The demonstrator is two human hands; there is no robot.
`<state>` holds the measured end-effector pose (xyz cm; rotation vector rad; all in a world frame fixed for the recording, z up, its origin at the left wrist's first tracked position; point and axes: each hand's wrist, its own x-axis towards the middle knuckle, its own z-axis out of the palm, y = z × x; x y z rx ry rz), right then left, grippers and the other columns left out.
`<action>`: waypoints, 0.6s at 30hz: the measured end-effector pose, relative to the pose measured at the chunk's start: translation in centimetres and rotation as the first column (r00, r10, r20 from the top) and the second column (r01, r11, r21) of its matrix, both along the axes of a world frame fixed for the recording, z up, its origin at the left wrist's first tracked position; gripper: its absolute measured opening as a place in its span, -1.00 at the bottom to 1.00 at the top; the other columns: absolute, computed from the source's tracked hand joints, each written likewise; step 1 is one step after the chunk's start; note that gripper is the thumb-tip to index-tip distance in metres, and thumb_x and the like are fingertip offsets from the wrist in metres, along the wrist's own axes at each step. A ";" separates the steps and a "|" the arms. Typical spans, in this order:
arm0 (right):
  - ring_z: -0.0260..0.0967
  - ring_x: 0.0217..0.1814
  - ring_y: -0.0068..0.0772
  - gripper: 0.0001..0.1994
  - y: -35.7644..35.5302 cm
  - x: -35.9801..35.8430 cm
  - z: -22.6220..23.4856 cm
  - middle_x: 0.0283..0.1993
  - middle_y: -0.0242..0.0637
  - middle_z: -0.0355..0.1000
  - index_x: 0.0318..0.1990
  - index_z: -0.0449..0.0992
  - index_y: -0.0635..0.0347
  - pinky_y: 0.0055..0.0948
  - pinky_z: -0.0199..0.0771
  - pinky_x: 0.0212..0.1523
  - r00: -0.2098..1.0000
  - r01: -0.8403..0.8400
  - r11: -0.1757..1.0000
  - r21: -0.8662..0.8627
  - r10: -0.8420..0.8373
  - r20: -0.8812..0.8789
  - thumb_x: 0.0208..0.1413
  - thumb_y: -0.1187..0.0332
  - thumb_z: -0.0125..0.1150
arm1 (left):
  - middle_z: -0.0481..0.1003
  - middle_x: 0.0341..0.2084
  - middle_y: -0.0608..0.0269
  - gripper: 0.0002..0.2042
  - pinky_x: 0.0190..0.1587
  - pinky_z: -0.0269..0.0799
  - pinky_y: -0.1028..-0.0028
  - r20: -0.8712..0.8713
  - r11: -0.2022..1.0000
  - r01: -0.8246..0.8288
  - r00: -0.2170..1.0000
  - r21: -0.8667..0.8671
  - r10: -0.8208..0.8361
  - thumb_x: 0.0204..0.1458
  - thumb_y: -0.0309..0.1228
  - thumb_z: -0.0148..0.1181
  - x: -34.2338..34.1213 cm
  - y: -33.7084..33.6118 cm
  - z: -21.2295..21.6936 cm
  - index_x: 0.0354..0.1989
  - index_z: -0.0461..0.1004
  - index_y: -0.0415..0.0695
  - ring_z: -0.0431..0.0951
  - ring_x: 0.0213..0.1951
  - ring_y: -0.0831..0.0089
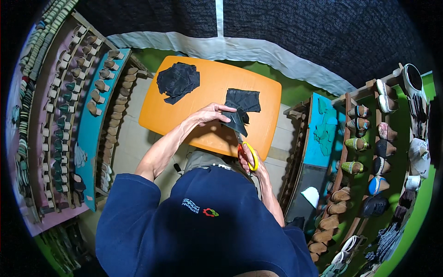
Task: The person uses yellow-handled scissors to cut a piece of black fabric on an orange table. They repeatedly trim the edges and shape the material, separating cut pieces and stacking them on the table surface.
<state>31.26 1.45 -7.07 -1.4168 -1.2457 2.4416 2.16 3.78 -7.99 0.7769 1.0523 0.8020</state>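
My left hand (pixel 213 114) pinches a piece of black material (pixel 236 122), thin like leather or cloth, above the near side of the orange table (pixel 207 87). In my right hand (pixel 251 161) is a pair of scissors (pixel 254 156) with yellow and red handles. Their blades point up and meet the lower edge of the held piece; how far they are parted is hard to see. Just beyond my hands lies another flat black piece (pixel 244 99), partly covered by the held one. A heap of black cut pieces (pixel 178 82) rests at the table's far left.
Racks of wooden shoe lasts (pixel 97 96) and shoe parts stand along the left. On the right, another rack carries shoes (pixel 355 143), beside a blue board (pixel 323 129) with green scraps. A dark patterned curtain (pixel 295 37) hangs behind the table.
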 end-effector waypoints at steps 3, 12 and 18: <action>-0.02 -0.76 -0.68 -0.41 -0.1 -0.2 0.5 -0.70 -0.55 0.10 -0.46 0.32 0.10 -0.56 0.00 -0.76 1.000 0.012 1.000 0.028 -0.012 0.000 0.20 -0.31 0.03 | 0.61 -0.19 0.31 -0.46 -0.05 0.48 0.59 0.015 0.998 -0.057 0.998 0.038 0.056 -0.01 -0.63 0.30 0.2 -0.3 -0.6 0.23 0.44 -0.14 0.56 -0.22 0.63; -0.04 -0.77 -0.70 -0.43 -0.1 -0.1 0.4 -0.72 -0.59 0.06 -0.49 0.32 0.08 -0.58 -0.04 -0.76 0.999 0.052 0.998 0.044 -0.051 -0.014 0.20 -0.28 0.06 | 0.60 -0.12 0.28 -0.42 0.06 0.45 0.57 0.047 0.981 -0.189 0.981 0.039 0.187 -0.01 -0.61 0.32 1.6 -1.1 0.0 0.27 0.38 -0.16 0.58 -0.15 0.60; -0.02 -0.78 -0.69 -0.42 -0.3 0.0 0.0 -0.72 -0.57 0.08 -0.47 0.32 0.10 -0.58 0.01 -0.77 0.999 0.032 0.996 0.078 -0.032 0.005 0.22 -0.28 0.02 | 0.61 -0.11 0.25 -0.44 0.08 0.42 0.58 0.080 0.967 -0.253 0.965 0.028 0.250 0.00 -0.57 0.33 1.8 -1.2 -1.3 0.25 0.41 -0.16 0.57 -0.13 0.59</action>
